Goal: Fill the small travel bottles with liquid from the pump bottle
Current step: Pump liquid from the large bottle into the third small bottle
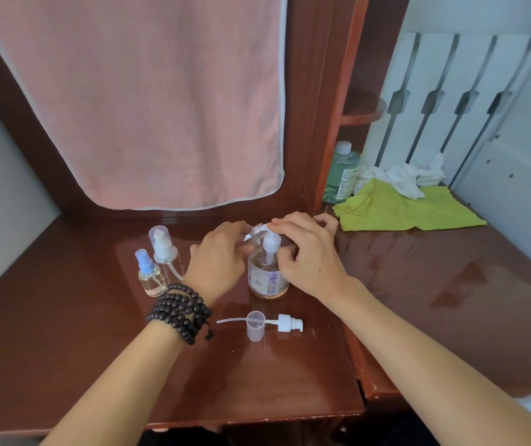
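left hand (217, 259) hides tilted small bottle's (252, 234) body, label unreadable
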Tool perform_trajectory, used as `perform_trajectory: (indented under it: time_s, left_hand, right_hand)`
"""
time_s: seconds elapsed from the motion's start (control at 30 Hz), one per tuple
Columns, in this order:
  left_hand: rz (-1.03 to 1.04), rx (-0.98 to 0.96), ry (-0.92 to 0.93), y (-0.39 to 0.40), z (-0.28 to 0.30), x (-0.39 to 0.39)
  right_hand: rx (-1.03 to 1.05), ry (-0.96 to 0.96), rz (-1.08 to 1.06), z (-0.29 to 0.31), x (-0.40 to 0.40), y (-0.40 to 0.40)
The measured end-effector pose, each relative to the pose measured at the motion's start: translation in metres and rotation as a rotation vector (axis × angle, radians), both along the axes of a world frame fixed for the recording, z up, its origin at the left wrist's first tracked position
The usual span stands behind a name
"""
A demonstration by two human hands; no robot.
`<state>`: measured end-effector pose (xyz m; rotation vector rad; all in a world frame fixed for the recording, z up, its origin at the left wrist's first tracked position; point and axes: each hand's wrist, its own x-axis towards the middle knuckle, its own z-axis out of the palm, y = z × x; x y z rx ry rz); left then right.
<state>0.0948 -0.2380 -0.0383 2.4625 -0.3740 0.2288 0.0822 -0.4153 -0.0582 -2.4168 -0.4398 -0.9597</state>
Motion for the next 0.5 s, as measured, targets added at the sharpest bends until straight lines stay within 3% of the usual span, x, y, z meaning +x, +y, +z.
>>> perform_trajectory:
  time_s: [0.27,0.5]
  left_hand:
    - [-0.021,-0.052,-0.076,0.0032,0.0024,0.0022]
    - [0.007,0.014,0.011,0.0011,0.0014,0.0006]
  right_hand:
    - [-0.080,-0.101,-0.010,0.0009,-0.0022,0.0004]
    - [-0.019,0.015,0.006,-0.0013,0.0009,-0.0014]
